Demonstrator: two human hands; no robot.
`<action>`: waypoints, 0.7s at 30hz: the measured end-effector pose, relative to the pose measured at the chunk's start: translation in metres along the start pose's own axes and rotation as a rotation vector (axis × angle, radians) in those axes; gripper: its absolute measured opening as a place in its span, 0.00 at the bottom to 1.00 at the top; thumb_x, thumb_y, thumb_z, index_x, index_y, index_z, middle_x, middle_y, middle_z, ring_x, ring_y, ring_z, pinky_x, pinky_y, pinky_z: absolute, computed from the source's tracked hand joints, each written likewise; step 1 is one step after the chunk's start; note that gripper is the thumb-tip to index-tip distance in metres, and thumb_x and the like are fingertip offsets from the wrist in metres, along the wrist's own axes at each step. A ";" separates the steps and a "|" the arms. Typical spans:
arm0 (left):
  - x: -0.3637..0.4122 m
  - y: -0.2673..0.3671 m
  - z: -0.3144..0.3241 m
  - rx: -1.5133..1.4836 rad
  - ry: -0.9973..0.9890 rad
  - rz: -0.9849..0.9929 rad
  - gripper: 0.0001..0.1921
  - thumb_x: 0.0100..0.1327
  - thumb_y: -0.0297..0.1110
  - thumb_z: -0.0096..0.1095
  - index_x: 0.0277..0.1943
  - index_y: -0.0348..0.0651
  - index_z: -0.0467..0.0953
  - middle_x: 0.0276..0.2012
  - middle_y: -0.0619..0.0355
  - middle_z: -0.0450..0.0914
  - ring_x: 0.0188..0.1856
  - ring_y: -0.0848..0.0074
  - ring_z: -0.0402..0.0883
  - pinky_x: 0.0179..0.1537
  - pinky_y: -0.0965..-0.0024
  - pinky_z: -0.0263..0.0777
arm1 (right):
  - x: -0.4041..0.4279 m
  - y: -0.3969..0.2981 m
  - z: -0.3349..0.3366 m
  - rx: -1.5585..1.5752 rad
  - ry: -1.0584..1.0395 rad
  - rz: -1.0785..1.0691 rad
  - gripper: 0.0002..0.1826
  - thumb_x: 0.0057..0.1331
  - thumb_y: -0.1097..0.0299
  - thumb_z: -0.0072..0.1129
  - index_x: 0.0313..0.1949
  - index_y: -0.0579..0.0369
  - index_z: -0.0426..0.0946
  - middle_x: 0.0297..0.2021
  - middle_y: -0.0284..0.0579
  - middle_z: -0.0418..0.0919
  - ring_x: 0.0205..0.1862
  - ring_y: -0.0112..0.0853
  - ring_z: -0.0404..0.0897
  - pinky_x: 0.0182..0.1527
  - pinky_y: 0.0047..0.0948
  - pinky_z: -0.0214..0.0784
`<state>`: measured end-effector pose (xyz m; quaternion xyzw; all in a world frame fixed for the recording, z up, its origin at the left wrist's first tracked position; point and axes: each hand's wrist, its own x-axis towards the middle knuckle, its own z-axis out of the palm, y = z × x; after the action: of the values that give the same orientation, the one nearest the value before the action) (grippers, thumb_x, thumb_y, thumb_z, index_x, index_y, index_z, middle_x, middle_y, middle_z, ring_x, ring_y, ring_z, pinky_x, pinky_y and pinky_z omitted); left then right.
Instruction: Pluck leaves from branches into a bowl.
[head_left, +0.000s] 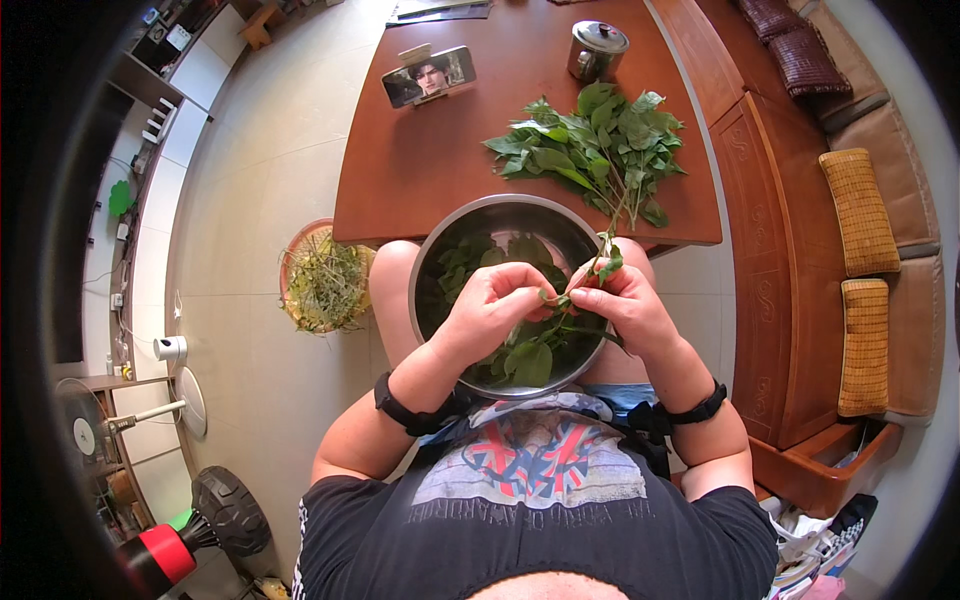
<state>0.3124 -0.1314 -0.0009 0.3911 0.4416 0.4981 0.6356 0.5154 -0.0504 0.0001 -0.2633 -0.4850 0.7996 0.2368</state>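
A leafy green stem (613, 225) is pinched in my right hand (626, 300), above the right side of a stainless steel bowl (517, 201). My left hand (499, 300) has its thumb and forefinger closed on a small green piece (553, 301) of the greens, close to the right fingertips. The bowl rests on my lap against the table's near edge. Picked leaves (529, 364) lie inside it, partly hidden beneath both hands. A heap of leafy greens (592, 146) spreads over the wooden table (442, 165) just beyond the bowl.
A phone on a stand (429, 76) and a lidded metal mug (596, 51) occupy the table. On the floor at left sits a basket (285, 274) of stripped stems (326, 281). A fan (86, 435) stands farther left; a wooden sofa (765, 300) is at right.
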 end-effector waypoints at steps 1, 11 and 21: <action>0.001 0.000 0.001 -0.036 0.030 -0.020 0.07 0.68 0.29 0.60 0.35 0.34 0.78 0.32 0.61 0.81 0.35 0.82 0.79 0.40 0.77 0.75 | 0.000 0.000 0.000 -0.014 -0.017 -0.007 0.03 0.67 0.75 0.59 0.40 0.58 0.78 0.35 0.33 0.79 0.39 0.21 0.76 0.45 0.22 0.69; 0.003 -0.002 0.007 0.031 0.033 0.064 0.05 0.63 0.27 0.68 0.36 0.37 0.78 0.29 0.66 0.79 0.30 0.89 0.74 0.33 0.83 0.70 | -0.003 -0.001 0.000 -0.117 -0.026 -0.044 0.04 0.64 0.80 0.60 0.37 0.57 0.77 0.37 0.33 0.79 0.41 0.19 0.75 0.47 0.22 0.69; 0.000 0.006 0.012 0.302 0.044 0.034 0.05 0.63 0.24 0.66 0.39 0.33 0.81 0.32 0.65 0.80 0.32 0.88 0.75 0.34 0.83 0.70 | -0.005 -0.005 0.006 -0.336 0.050 -0.143 0.03 0.63 0.77 0.62 0.37 0.59 0.78 0.34 0.34 0.80 0.38 0.19 0.76 0.43 0.21 0.70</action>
<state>0.3219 -0.1311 0.0084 0.4787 0.5187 0.4452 0.5510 0.5164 -0.0552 0.0079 -0.2839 -0.6231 0.6817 0.2580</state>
